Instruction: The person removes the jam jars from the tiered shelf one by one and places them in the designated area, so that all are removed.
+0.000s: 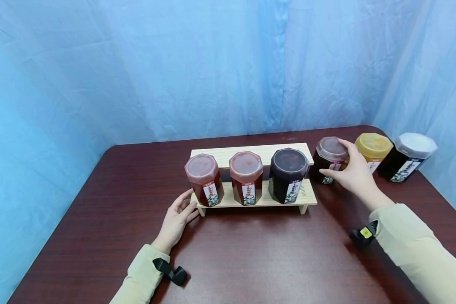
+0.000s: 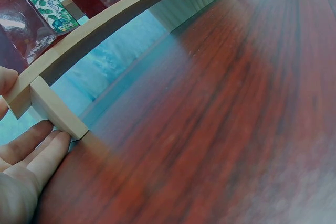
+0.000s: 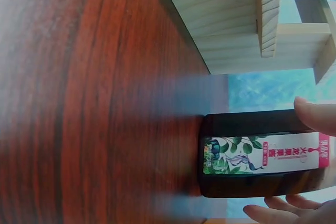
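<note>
In the head view, my right hand (image 1: pixel 355 171) grips a dark jam jar (image 1: pixel 322 162) near its lid, thumb on one side and fingers on the other. The right wrist view shows this jar (image 3: pixel 252 177) with a white and pink label, its base close to the tabletop. My left hand (image 1: pixel 176 219) is at the left end of a two-tier pale wooden rack (image 1: pixel 228 201); its fingers (image 2: pixel 50 156) touch the rack's leg and the shelf corner. On the lower shelf stand two red jars (image 1: pixel 202 185) (image 1: pixel 247 185) and a larger dark jar (image 1: pixel 279 185).
To the right of the held jar are a yellow-lidded jar (image 1: pixel 374 145) and a dark jar with a white lid (image 1: pixel 399 164), near the table's right edge. The rack's upper tier (image 1: pixel 266 153) is bare. Blue curtains (image 1: pixel 213 71) hang behind the dark red wooden table (image 1: pixel 251 261).
</note>
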Motion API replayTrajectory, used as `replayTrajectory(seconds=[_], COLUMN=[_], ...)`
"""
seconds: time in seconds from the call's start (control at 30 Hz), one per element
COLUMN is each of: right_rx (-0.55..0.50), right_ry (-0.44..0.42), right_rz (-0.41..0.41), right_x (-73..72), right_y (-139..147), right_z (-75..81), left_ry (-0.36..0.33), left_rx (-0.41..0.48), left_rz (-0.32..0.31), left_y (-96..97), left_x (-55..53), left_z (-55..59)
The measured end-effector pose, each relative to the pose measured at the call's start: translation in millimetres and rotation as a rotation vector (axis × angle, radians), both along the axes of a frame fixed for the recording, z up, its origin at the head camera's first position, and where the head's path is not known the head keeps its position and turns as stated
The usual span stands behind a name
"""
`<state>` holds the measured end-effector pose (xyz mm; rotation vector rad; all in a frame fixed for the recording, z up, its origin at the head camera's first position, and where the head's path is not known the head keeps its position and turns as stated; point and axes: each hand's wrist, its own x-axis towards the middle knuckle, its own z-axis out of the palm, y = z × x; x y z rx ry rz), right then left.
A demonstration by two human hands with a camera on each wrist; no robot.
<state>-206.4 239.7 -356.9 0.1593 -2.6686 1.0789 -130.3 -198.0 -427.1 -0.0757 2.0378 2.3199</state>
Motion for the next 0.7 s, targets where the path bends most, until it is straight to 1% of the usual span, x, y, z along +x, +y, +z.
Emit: replayTrajectory(seconds=[0.27,0.43,0.6,0.7], right_rx=[0.047,0.068,0.087,0.076], right_ry=[-0.027,-0.044,-0.027,-0.024], right_rz=[0.008,0.020,0.028,0.030], right_x=[9.0,14.6,20.5,25.1], right_y=[1.8,4.7,6.8,7.0], right_z=[8.4,10.4,9.9,10.2], left_ry=[0.000,-0.005,0.004,0.013], left_rx=[0.000,0.005,-0.008,-0.019], left_rz=[-0.005,0.000,-0.002,-0.004], left_y=[-0.9,-0.6,-0.1,0.2], left_x=[-0.5,-0.3,-0.1,0.4], left_z=[-0.5,0.6,1.4,1.9])
